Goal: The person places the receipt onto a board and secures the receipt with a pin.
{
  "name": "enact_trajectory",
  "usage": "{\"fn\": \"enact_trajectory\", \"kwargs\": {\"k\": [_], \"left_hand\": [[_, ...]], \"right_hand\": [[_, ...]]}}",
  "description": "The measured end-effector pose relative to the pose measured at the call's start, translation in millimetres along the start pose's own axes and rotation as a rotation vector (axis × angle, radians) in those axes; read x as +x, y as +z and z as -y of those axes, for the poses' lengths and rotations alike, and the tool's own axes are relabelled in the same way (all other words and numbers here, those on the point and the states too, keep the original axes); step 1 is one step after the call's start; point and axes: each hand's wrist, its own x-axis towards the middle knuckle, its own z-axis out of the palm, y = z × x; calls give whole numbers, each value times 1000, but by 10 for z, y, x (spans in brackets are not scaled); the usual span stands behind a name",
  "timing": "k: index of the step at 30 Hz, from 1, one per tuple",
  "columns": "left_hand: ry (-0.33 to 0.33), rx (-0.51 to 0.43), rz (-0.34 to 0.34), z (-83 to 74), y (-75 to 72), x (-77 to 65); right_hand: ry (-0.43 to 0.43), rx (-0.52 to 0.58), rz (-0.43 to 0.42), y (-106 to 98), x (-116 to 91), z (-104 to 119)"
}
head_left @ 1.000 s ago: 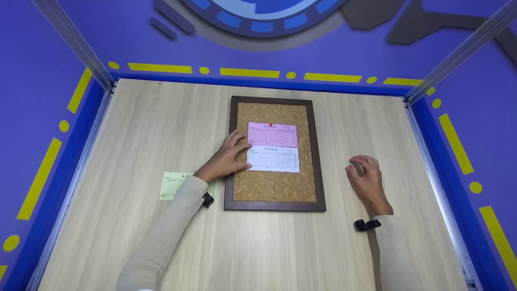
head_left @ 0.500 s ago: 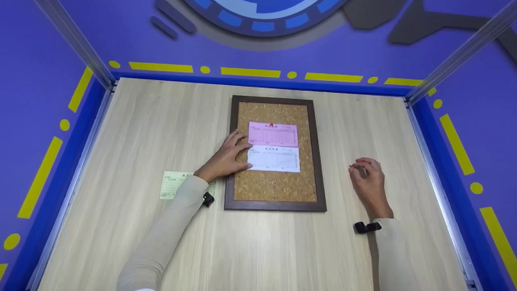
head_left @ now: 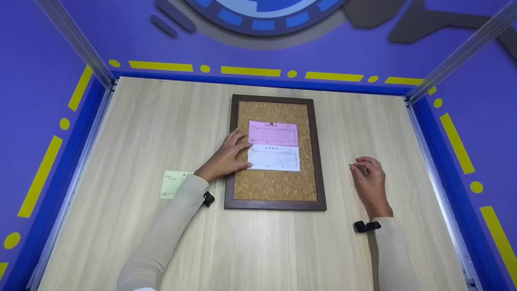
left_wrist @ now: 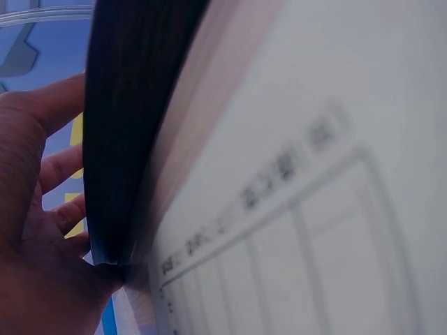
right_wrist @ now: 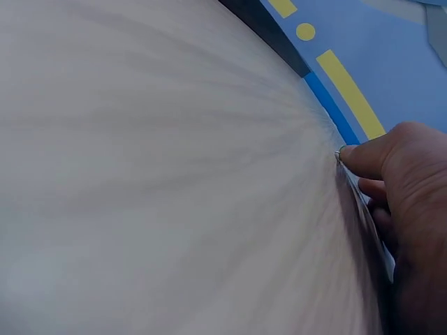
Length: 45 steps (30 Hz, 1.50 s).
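A brown-framed cork board (head_left: 274,188) lies on the table. On it a pink paper slip (head_left: 272,135) carries a red push pin (head_left: 271,123) at its top edge. A white slip (head_left: 274,158) lies directly below the pink one. My left hand (head_left: 226,157) reaches over the board's left frame; its spread fingers and thumb rest at the left edges of the slips. Right of the board, my right hand (head_left: 369,182) pinches a small push pin (right_wrist: 338,155) between thumb and fingertips. Only a bit of that pin shows; the fingers hide the rest.
A pale green slip (head_left: 171,184) lies on the wooden table (head_left: 258,246) left of the board, partly under the left forearm. Blue walls with yellow marks (head_left: 250,71) enclose the table at the back and both sides.
My right hand has shifted slightly right, and the red seen at its fingertips has gone from sight, leaving a small dark tip. The left hand and the slips stay put.
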Motion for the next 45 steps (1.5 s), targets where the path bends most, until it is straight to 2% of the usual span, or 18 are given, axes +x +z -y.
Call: {"fn": "enact_trajectory", "kwargs": {"k": [4, 7, 12, 18, 29, 45], "left_hand": [[-1, 8, -3, -2, 8, 3], [-4, 8, -4, -3, 9, 2], [-10, 2, 2, -8, 5, -3], [2, -3, 1, -20, 0, 2], [-16, 0, 7, -31, -8, 0], [-9, -6, 6, -35, -11, -6]], "right_hand": [[28, 47, -32, 27, 42, 55], [-13, 75, -57, 49, 93, 162], [-101, 114, -72, 85, 173, 521], [-99, 135, -37, 166, 288, 818], [-120, 185, 23, 410, 475, 1015], [-99, 170, 142, 738, 569, 1197]]}}
